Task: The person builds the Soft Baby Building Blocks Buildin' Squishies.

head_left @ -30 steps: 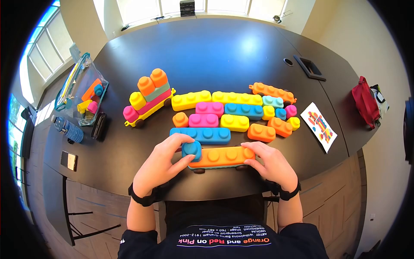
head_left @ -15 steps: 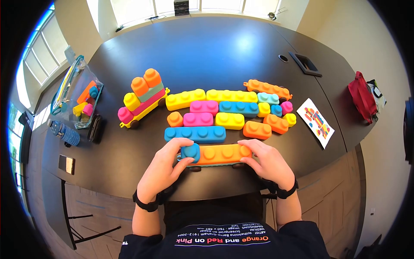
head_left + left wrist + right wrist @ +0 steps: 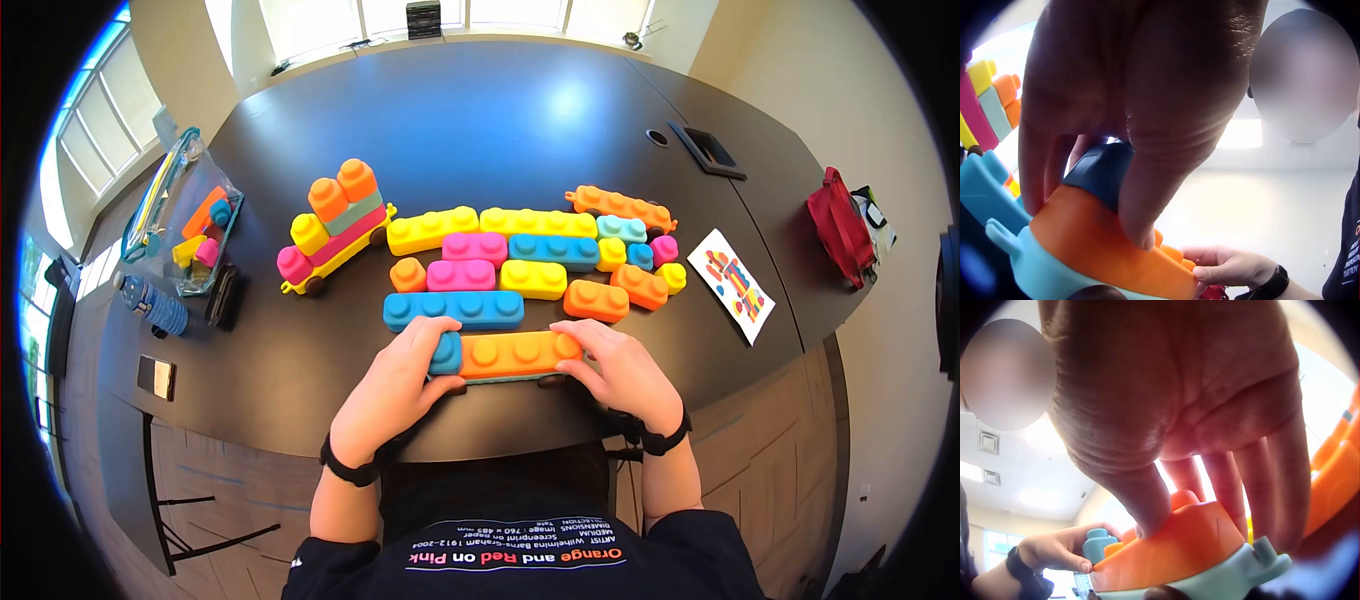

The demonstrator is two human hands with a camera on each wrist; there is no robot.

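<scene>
At the table's near edge lies a long orange building block [image 3: 507, 366] on a light-blue wheeled base [image 3: 1035, 265]. A small blue block [image 3: 449, 356] sits on the orange block's left end. My left hand [image 3: 392, 378] straddles that end, thumb on the near side and fingers on the far side, gripping the blue block down to the orange one. With thumb and fingers, my right hand [image 3: 627, 377] pinches the orange block's right end. Just beyond them lies a long blue block [image 3: 453, 312].
Behind are several loose blocks, including a long yellow block [image 3: 550, 222]. A wheeled block stack [image 3: 338, 225] stands left, an orange wheeled base [image 3: 622, 208] at the back. A picture sheet [image 3: 732, 290] lies right; a clear bag [image 3: 185, 225], bottle [image 3: 150, 303] and phone [image 3: 156, 378] left.
My left hand has shifted right and now covers more of the blue block and the orange block's left end. The right hand keeps its grip on the right end.
</scene>
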